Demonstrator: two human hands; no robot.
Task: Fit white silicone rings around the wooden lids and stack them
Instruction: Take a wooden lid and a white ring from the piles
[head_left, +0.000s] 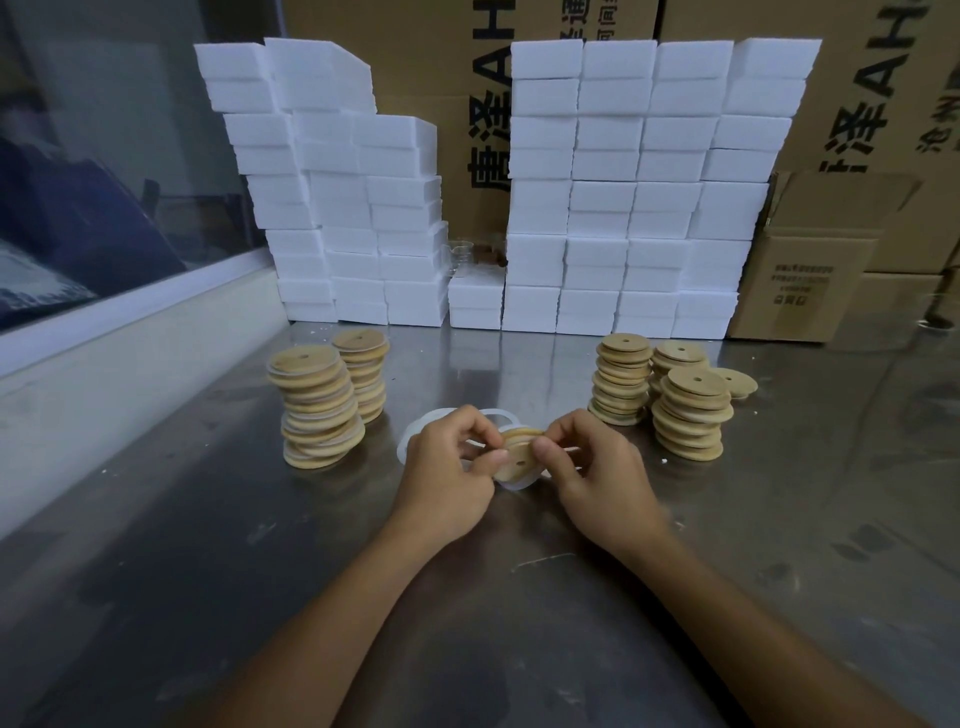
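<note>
a wooden lid (515, 453) is held tilted above the steel table (208, 545), pinched between the left hand (451, 467) and the right hand (587, 462). a white silicone ring (511, 482) is seen at the lid's lower edge. loose rings (415, 431) lie behind the hands. ringed stacks (319, 408) stand to the left, bare stacks (691, 413) to the right, before white foam blocks (623, 208).

You are working in a packing or warehouse room. Before you lies a scuffed, grey stainless-steel worktable (208, 519). Against its far edge stand tall walls of stacked white rectangular foam blocks (623, 182). Behind them rise large brown cardboard shipping cartons (457, 78) printed with bold black lettering, and smaller brown cartons (810, 280) sit at the right. Piles of round, pale wooden lids (317, 410) with centre holes stand on the table in batches.
</note>
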